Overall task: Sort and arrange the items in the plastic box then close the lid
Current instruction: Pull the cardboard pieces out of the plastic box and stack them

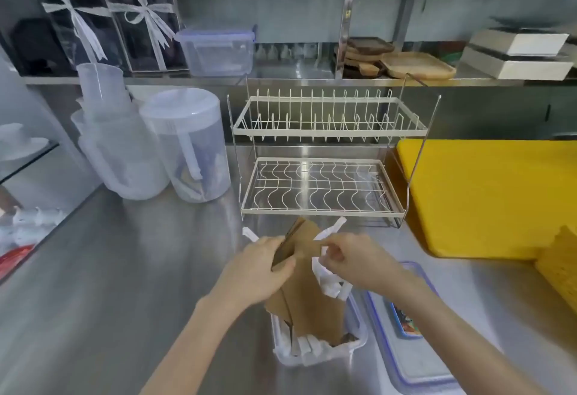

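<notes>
plastic box (352, 349) is sitting below both hands as the left hand (256, 266) is gripping brown paper bags (307, 291) and the right hand (352, 257) is pinching white wrapped packets (329, 279). loosely pinched, the packets could be slipping past the fingertips, missing the box beside its lid (412, 360).

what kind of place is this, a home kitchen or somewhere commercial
Probably a commercial kitchen or cafe prep area: a stainless steel counter and shelf, a wire dish rack, and large plastic jugs.
</notes>
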The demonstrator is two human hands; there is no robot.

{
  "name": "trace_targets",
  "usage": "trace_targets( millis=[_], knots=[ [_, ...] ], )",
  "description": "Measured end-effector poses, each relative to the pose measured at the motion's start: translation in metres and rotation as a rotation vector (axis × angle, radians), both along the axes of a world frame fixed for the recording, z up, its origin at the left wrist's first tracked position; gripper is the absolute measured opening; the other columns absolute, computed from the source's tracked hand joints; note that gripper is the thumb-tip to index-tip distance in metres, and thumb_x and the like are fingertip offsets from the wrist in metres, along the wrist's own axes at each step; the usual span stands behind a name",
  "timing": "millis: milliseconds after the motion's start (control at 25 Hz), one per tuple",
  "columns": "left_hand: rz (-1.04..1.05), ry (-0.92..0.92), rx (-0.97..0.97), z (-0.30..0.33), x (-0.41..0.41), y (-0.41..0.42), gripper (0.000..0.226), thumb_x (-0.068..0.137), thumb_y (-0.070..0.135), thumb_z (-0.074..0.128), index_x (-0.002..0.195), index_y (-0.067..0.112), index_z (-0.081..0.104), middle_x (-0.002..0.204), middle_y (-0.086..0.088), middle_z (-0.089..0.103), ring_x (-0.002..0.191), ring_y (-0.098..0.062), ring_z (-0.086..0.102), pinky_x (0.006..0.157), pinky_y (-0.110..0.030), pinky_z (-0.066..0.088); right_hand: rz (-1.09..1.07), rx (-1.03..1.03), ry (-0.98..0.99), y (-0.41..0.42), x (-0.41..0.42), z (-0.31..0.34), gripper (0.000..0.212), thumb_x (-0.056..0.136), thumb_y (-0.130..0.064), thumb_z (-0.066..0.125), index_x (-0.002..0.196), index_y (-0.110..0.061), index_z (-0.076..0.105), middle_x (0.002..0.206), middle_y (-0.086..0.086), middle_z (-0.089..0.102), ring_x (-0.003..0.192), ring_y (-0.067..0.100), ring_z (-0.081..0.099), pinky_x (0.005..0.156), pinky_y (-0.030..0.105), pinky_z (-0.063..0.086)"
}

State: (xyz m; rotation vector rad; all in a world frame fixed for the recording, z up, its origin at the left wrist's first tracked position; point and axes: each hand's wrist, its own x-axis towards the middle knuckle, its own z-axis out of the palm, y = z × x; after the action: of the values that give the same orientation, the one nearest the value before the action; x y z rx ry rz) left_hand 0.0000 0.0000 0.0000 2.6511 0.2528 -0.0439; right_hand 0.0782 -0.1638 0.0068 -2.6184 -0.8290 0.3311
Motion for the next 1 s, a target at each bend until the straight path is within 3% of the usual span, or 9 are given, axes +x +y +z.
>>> trace_targets(
  millis=[80, 240, 440, 760, 840, 920, 1000],
  knots=[
    [0.008, 0.043, -0.025, -0.010, -0.002, -0.002, 0.050, 0.090, 0.043, 0.040, 0.136, 0.024, 0.037, 0.142, 0.003, 0.044, 0.128, -0.019, 0.042, 0.096, -0.032, 0.037, -0.016, -0.026, 0.013, 0.004, -0.003, -0.010, 0.019, 0.086, -0.031, 0.050, 0.085, -0.013, 0.056, 0.098, 0.013, 0.066, 0.092, 0.034, 0.059, 0.071, 0.034, 0.045],
    [0.026, 0.120, -0.058, -0.037, -0.012, -0.007, 0.051, 0.091, 0.038, 0.039, 0.138, 0.017, 0.034, 0.141, -0.004, 0.043, 0.126, -0.023, 0.042, 0.102, -0.039, 0.039, -0.014, -0.098, 0.009, 0.010, -0.016, -0.035, 0.028, 0.084, -0.036, 0.052, 0.097, -0.012, 0.056, 0.105, 0.012, 0.065, 0.099, 0.034, 0.059, 0.078, 0.037, 0.047],
    [0.020, 0.153, -0.097, -0.063, -0.022, -0.017, 0.059, 0.093, 0.035, 0.038, 0.145, 0.016, 0.017, 0.155, -0.002, 0.020, 0.136, -0.024, 0.025, 0.111, -0.034, 0.027, -0.053, -0.096, -0.019, 0.018, -0.024, -0.054, 0.035, 0.082, -0.038, 0.056, 0.105, -0.012, 0.049, 0.103, 0.008, 0.065, 0.096, 0.029, 0.060, 0.068, 0.032, 0.042],
    [0.097, 0.065, -0.139, -0.079, -0.032, -0.026, 0.055, 0.092, 0.034, 0.040, 0.142, 0.018, 0.026, 0.157, 0.002, 0.015, 0.138, -0.022, 0.020, 0.111, -0.035, 0.026, -0.123, 0.032, 0.068, 0.026, -0.037, -0.067, 0.042, 0.082, -0.032, 0.057, 0.116, -0.011, 0.042, 0.106, 0.010, 0.059, 0.093, 0.026, 0.060, 0.075, 0.035, 0.051],
    [0.139, 0.018, -0.209, -0.079, -0.034, -0.027, 0.054, 0.092, 0.030, 0.043, 0.142, 0.017, 0.028, 0.156, 0.003, 0.017, 0.138, -0.021, 0.024, 0.111, -0.038, 0.027, -0.167, 0.175, 0.152, 0.028, -0.037, -0.066, 0.043, 0.080, -0.027, 0.061, 0.117, -0.012, 0.045, 0.105, 0.007, 0.059, 0.092, 0.020, 0.058, 0.074, 0.025, 0.048],
    [0.189, -0.065, -0.328, -0.077, -0.035, -0.027, 0.052, 0.091, 0.024, 0.046, 0.140, 0.015, 0.032, 0.152, 0.000, 0.028, 0.134, -0.018, 0.034, 0.109, -0.034, 0.032, -0.169, 0.344, 0.222, 0.030, -0.040, -0.063, 0.036, 0.080, -0.022, 0.062, 0.113, -0.014, 0.051, 0.095, -0.001, 0.062, 0.079, 0.005, 0.054, 0.066, 0.007, 0.041],
    [0.264, -0.167, -0.494, -0.073, -0.038, -0.028, 0.045, 0.091, 0.017, 0.047, 0.136, 0.016, 0.040, 0.142, -0.002, 0.046, 0.122, -0.012, 0.048, 0.098, -0.011, 0.037, -0.152, 0.466, 0.225, 0.032, -0.044, -0.058, 0.026, 0.081, -0.020, 0.061, 0.107, -0.015, 0.057, 0.080, -0.013, 0.056, 0.069, -0.003, 0.050, 0.061, 0.000, 0.038]
  ],
)
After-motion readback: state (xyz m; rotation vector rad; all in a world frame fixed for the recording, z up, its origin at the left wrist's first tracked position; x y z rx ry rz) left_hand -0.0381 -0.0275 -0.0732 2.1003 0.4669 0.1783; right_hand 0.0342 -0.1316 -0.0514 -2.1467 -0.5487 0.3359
